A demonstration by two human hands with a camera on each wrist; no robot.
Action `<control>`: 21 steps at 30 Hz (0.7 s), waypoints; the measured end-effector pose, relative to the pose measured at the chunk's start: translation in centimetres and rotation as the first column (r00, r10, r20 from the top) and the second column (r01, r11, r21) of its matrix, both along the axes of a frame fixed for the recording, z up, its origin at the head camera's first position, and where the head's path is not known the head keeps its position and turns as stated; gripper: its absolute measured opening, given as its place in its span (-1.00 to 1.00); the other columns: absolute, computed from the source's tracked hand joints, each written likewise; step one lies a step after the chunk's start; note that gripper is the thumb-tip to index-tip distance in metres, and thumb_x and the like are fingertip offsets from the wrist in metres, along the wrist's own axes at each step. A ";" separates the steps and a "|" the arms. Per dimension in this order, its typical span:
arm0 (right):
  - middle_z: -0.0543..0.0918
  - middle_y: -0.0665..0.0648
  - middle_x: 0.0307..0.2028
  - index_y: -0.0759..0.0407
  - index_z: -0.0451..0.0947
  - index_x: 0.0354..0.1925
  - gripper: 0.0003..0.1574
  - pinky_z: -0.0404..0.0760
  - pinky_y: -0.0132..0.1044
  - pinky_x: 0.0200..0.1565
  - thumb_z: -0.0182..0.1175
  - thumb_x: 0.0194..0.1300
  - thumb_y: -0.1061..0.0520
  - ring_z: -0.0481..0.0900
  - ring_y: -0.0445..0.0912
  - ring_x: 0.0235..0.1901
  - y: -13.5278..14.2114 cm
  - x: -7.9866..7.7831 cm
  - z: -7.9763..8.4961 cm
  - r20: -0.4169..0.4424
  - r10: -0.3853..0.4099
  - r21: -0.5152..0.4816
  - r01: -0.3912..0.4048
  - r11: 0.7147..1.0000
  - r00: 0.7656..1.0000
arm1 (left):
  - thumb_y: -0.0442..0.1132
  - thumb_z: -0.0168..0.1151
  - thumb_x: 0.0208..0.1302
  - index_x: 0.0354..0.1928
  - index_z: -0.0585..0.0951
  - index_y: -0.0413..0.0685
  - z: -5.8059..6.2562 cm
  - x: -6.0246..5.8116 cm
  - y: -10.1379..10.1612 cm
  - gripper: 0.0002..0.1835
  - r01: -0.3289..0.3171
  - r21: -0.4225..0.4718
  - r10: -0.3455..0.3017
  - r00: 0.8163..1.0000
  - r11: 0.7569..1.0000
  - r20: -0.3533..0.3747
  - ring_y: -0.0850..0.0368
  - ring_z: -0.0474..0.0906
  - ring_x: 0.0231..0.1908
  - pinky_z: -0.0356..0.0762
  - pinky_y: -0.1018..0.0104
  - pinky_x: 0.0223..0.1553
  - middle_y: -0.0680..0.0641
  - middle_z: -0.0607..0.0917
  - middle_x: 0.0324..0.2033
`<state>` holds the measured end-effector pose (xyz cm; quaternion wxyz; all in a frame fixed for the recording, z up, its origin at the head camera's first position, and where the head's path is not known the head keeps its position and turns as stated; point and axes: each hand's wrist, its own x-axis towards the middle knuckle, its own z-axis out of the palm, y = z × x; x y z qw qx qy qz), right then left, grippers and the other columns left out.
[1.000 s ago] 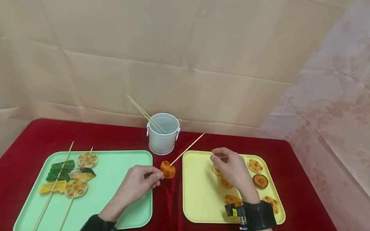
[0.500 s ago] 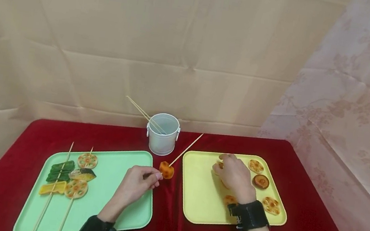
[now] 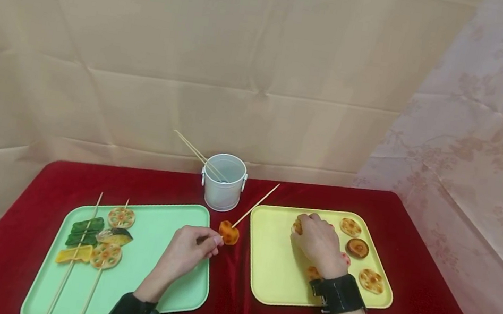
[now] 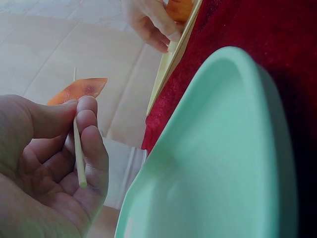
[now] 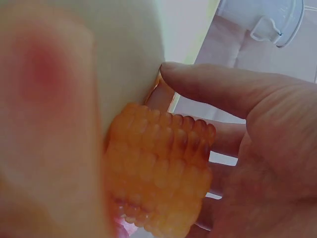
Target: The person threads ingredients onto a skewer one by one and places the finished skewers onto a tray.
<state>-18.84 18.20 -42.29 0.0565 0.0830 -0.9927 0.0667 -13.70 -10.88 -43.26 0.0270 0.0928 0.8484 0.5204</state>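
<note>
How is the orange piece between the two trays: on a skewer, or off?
On: the skewer shows on both sides of the orange piece in the left wrist view.

My head cam looks forward-down over table (image 3: 226, 303) and bucket (image 3: 222, 196), farthest off. Left wrist cam: close, sideways, past my left hand (image 4: 54, 168) toward my right hand (image 4: 151, 20). Right wrist cam: tightest, on corn (image 5: 158, 163); shares bucket with head.

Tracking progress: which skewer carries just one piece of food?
The skewer held by the left hand: it bears a single orange piece, whereas both skewers on the green tray bear several.
</note>
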 end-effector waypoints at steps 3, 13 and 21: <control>0.44 0.13 -0.47 0.09 0.43 -0.50 -0.81 0.41 -0.09 -0.48 0.23 0.14 0.09 0.44 0.04 -0.48 0.0 0.1 -0.1 -0.028 0.003 -0.003 -0.003 1.000 1.000 | -0.23 0.28 0.25 -0.36 0.71 -0.12 0.0 0.0 0.0 -0.88 0.001 -0.001 -0.001 1.000 1.000 0.002 0.22 0.53 -0.56 0.42 0.42 -0.55 0.07 0.64 -0.61; 0.51 0.29 -0.15 0.29 0.53 0.11 -0.43 0.54 0.01 -0.31 0.23 0.27 -0.06 0.54 0.12 -0.32 0.0 -0.1 0.6 -0.119 -0.021 -0.273 -0.012 0.962 0.993 | -0.24 0.28 0.25 -0.37 0.72 -0.13 0.0 0.1 -0.1 -0.88 0.002 0.001 -0.002 1.000 1.000 -0.010 0.23 0.55 -0.56 0.45 0.42 -0.53 0.07 0.64 -0.61; 0.51 0.19 -0.11 0.21 0.42 -0.01 -0.31 0.62 -0.26 -0.25 0.31 0.14 -0.26 0.64 -0.04 -0.31 0.2 -1.0 1.6 0.127 -0.014 -0.756 0.105 0.646 0.992 | -0.24 0.28 0.25 -0.36 0.72 -0.14 -0.1 0.1 -0.2 -0.88 0.004 -0.002 -0.004 1.000 1.000 -0.004 0.22 0.56 -0.55 0.46 0.42 -0.52 0.07 0.64 -0.61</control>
